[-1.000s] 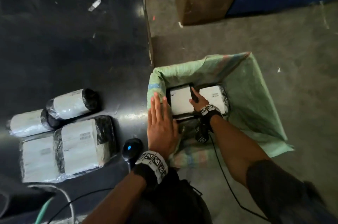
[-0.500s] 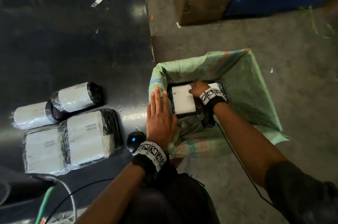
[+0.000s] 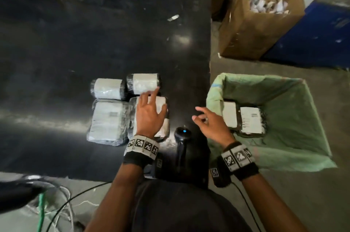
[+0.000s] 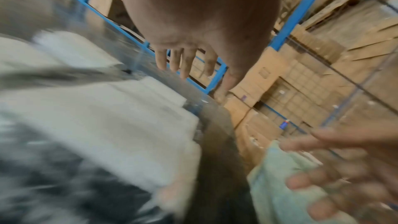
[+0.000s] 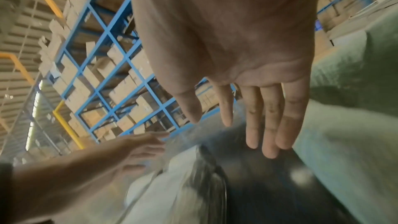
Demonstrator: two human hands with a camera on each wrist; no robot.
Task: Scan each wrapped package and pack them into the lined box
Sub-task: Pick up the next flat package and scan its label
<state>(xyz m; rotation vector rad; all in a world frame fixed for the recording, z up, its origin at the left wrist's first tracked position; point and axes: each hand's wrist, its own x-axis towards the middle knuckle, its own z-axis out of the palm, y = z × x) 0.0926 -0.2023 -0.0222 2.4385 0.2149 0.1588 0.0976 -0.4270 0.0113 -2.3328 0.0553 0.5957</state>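
Observation:
Several plastic-wrapped packages with white labels lie on the black table (image 3: 75,42): two rolls (image 3: 144,83) at the back and two flat ones, one at the left (image 3: 108,119). My left hand (image 3: 149,112) is spread over the right flat package (image 3: 162,102), fingers straight; the blurred left wrist view shows that package (image 4: 107,125) under the left hand's fingers (image 4: 183,60). My right hand (image 3: 206,123) hangs relaxed and holds nothing between the table edge and the green-lined box (image 3: 284,146). Two packages (image 3: 251,119) lie in the box. The black scanner (image 3: 182,133) lies on the table between my hands.
An open cardboard box (image 3: 255,38) holding crumpled paper stands on the floor at the back right, beside a blue panel (image 3: 322,38). Cables (image 3: 56,203) trail at the lower left. Blue racking with cartons (image 5: 112,83) fills the background of the wrist views.
My right hand has come out of the box, leaving a package inside. My left hand has left the box rim and moved left over a flat package on the table.

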